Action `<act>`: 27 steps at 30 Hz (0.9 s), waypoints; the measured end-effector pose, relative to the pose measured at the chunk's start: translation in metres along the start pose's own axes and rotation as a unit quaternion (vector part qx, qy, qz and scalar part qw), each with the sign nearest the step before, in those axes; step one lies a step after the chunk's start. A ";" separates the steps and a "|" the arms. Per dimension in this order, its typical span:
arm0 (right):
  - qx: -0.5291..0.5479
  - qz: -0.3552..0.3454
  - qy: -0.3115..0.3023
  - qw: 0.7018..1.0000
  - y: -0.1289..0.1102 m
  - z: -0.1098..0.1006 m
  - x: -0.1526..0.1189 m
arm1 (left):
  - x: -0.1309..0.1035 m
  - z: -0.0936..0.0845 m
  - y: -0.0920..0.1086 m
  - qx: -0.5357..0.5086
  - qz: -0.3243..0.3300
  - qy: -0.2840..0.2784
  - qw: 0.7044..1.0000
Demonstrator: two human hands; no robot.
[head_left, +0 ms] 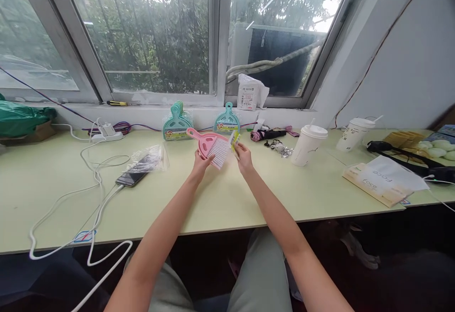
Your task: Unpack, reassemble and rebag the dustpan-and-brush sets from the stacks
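Above the middle of the table, my left hand [202, 165] is closed on a pink dustpan [206, 142] with a white-bristled brush [219, 151] nested against it. Its handle points up and to the left. Between the fingertips of my right hand [243, 156] is a small yellow-green label card [234, 139], held beside the right edge of the dustpan. Behind my hands, a row of several green dustpan sets [177, 124] in clear wrapping leans near the wall. One more green dustpan set [227, 120] stands to its right.
At left lie a phone [133, 175] partly under clear plastic wrapping [154, 156], white cables [97, 179] and a power strip [106, 134]. Rightward are a lidded paper cup [308, 146], a second cup [353, 134] and a tissue pack [382, 181]. A yellow-black cutter [117, 103] rests on the sill.
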State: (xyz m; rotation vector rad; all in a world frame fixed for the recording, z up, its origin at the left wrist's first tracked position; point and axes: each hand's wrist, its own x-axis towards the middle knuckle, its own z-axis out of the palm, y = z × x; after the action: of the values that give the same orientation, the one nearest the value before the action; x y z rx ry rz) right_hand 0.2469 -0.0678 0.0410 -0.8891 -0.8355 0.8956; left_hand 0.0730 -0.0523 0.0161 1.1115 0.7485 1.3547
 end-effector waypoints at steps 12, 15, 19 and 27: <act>-0.332 -0.149 0.016 0.931 0.012 0.006 -0.011 | -0.014 0.014 0.009 -0.025 -0.027 -0.012 0.999; -0.345 -0.137 -0.014 0.928 0.010 0.000 -0.004 | -0.013 0.014 0.010 -0.034 -0.021 -0.003 0.999; -0.352 -0.129 -0.038 0.926 0.006 -0.010 0.007 | -0.012 0.014 0.010 -0.045 -0.018 -0.006 0.999; -0.419 -0.133 -0.087 0.894 -0.005 -0.016 0.006 | -0.012 0.009 0.009 -0.028 -0.028 -0.025 0.999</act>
State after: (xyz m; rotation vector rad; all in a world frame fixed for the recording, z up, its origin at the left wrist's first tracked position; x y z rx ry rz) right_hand 0.2647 -0.0692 0.0407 -1.4010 -1.5123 0.3442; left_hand 0.0768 -0.0667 0.0259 1.0697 0.6967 1.2892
